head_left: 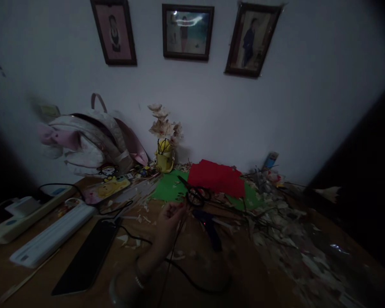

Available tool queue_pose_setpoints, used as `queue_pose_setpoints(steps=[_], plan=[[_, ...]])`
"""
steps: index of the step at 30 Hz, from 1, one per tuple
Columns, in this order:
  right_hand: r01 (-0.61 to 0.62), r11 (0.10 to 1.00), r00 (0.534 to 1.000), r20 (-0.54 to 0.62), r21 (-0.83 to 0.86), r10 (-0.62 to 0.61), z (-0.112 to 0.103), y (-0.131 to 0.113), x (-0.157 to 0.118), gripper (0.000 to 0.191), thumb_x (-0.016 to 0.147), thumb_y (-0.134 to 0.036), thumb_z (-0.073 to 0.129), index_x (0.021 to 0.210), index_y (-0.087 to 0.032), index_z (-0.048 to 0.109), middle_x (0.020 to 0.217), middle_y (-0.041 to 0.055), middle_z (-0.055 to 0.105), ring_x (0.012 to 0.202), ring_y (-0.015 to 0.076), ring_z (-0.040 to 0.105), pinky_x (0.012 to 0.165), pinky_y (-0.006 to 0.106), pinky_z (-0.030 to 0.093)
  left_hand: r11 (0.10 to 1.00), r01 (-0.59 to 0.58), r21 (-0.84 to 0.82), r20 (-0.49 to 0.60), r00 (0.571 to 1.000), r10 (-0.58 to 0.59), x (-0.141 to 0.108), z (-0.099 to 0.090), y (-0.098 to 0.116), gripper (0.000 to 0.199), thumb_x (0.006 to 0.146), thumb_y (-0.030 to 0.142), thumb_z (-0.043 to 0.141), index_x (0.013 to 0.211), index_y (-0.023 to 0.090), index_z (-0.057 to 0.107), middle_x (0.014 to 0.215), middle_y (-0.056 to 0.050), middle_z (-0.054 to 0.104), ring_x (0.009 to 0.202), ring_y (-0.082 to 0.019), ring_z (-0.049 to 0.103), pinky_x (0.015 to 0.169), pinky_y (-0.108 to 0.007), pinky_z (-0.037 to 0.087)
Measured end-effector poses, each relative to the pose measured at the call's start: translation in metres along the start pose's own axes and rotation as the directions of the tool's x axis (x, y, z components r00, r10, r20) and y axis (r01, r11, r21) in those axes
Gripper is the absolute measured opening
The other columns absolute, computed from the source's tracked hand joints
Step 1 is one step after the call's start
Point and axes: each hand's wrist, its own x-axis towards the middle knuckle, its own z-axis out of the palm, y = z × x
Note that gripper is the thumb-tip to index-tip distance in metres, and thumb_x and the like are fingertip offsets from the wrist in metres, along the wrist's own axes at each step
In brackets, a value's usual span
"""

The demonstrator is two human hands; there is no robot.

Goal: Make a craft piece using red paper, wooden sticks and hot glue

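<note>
Left hand (169, 223) was closed, apparently pinching a thin dark wire (175, 252), with black-handled scissors (195, 196) just ahead, blades pointing up-left.

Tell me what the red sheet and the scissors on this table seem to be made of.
The red sheet looks like matte paper or thin card: dull, flat surface with ragged edges. The scissors seem to have black plastic loop handles, and their dark blades are probably metal, though the dim light leaves that open.
</note>
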Motion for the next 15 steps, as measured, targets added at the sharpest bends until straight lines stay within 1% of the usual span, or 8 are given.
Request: queue_pose_setpoints(steps=[1, 3, 5, 6, 9, 12, 15], plan=[[0.002, 1.0, 1.0, 0.013, -0.001, -0.002, -0.008, -0.005, -0.007, 0.032, 0.07, -0.035, 0.058, 0.1, -0.031, 0.066, 0.11, 0.0033, 0.064, 0.104, 0.0295, 0.056, 0.085, 0.038, 0.047, 1.0, -0.029, 0.006, 0.007, 1.0, 0.029, 0.0, -0.001, 0.0, 0.025, 0.053, 0.023, 0.079, 0.064, 0.017, 0.058, 0.064, 0.004, 0.062, 0.059, -0.009, 0.056, 0.057, -0.018, 0.043], [-0.004, 1.0, 0.999, 0.043, -0.006, 0.004, -0.022, -0.018, -0.017, 0.024, 0.075, -0.036, 0.051, 0.092, -0.034, 0.068, 0.095, 0.0014, 0.069, 0.087, 0.0253, 0.064, 0.071, 0.033, 0.05, 0.997, -0.072, 0.027, 0.033, 0.997, 0.071, 0.0, -0.004, -0.001, 0.023, 0.054, 0.022, 0.078, 0.065, 0.018, 0.058, 0.068, 0.003, 0.063, 0.062, -0.01, 0.057, 0.06, -0.018, 0.044], [0.014, 1.0, 0.996, 0.087, -0.006, -0.013, -0.031, -0.032, -0.022, 0.022, 0.077, -0.039, 0.048, 0.084, -0.035, 0.068, 0.079, 0.0001, 0.07, 0.07, 0.0214, 0.065, 0.058, 0.028, 0.05, 0.992, -0.097, 0.085, 0.055, 0.994, 0.092, -0.001, -0.006, -0.002, 0.022, 0.056, 0.023, 0.077, 0.066, 0.018, 0.058, 0.068, 0.002, 0.063, 0.063, -0.01, 0.056, 0.06, -0.019, 0.043], [0.034, 0.999, 0.994, 0.109, -0.004, -0.033, -0.033, -0.039, -0.022, 0.022, 0.077, -0.04, 0.047, 0.081, -0.035, 0.068, 0.076, -0.0004, 0.069, 0.067, 0.0202, 0.064, 0.056, 0.027, 0.049, 0.988, -0.102, 0.12, 0.058, 0.994, 0.095, -0.003, -0.007, -0.003, 0.021, 0.058, 0.024, 0.077, 0.066, 0.018, 0.058, 0.068, 0.001, 0.063, 0.063, -0.011, 0.056, 0.06, -0.02, 0.043], [0.09, 0.996, 0.984, 0.158, -0.016, -0.086, -0.033, -0.062, -0.016, 0.02, 0.076, -0.045, 0.05, 0.08, -0.034, 0.067, 0.072, -0.0005, 0.067, 0.066, 0.019, 0.062, 0.058, 0.027, 0.048, 0.981, -0.085, 0.174, 0.056, 0.995, 0.077, -0.006, -0.003, -0.001, 0.022, 0.059, 0.027, 0.076, 0.066, 0.018, 0.058, 0.063, 0.002, 0.061, 0.059, -0.011, 0.055, 0.057, -0.02, 0.041], [0.122, 0.992, 0.973, 0.204, -0.043, -0.111, -0.029, -0.077, -0.014, 0.02, 0.079, -0.044, 0.051, 0.083, -0.032, 0.067, 0.073, 0.0002, 0.066, 0.069, 0.0171, 0.061, 0.065, 0.027, 0.047, 0.983, -0.02, 0.18, 0.068, 0.998, 0.008, -0.008, 0.004, 0.006, 0.026, 0.055, 0.029, 0.078, 0.064, 0.017, 0.056, 0.058, 0.003, 0.061, 0.055, -0.01, 0.053, 0.054, -0.019, 0.039], [0.115, 0.99, 0.967, 0.238, -0.079, -0.093, -0.026, -0.077, -0.021, 0.025, 0.086, -0.042, 0.048, 0.092, -0.024, 0.063, 0.088, 0.0025, 0.065, 0.077, 0.0144, 0.06, 0.072, 0.03, 0.048, 0.971, 0.056, 0.233, 0.108, 0.991, -0.083, -0.005, 0.01, 0.016, 0.029, 0.053, 0.031, 0.078, 0.059, 0.017, 0.054, 0.052, 0.004, 0.059, 0.048, -0.009, 0.051, 0.048, -0.018, 0.036]])
